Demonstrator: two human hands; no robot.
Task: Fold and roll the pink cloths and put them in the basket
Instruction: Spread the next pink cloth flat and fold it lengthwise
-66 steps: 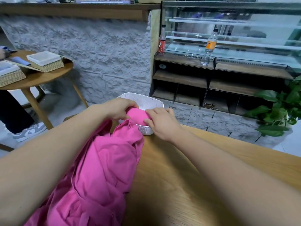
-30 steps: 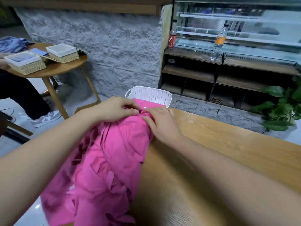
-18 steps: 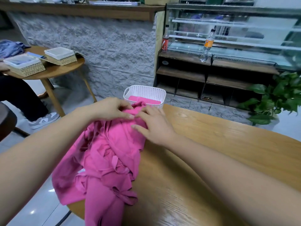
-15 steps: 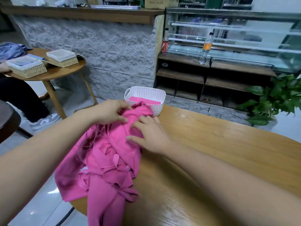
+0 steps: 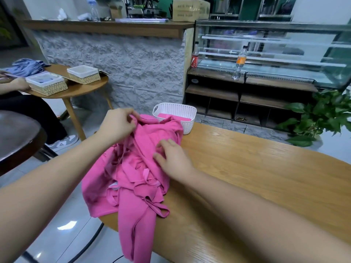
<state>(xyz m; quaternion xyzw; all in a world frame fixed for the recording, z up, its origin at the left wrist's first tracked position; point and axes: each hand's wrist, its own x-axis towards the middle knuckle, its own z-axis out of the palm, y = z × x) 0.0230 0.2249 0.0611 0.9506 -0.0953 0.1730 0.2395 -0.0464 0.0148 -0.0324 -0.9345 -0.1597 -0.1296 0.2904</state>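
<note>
Two lots of pink show here: a rolled pink piece already lies in the white basket at mid-frame, and a crumpled heap of pink cloth sprawls just in front of it, reaching the basket's near wall. How many cloths are tangled in the heap I cannot tell. The heap's lower part hangs off the edge of the wooden worktop toward the floor at lower centre. The left grip is clenched on the heap's top edge, pinching fabric and raising it, I'd guess to find a hem and draw one cloth free. The right grip lies released, fingers flat on the heap, likely pinning the rest so the overhang doesn't drag it off. The basket stands close, probably to keep the reach short.
</note>
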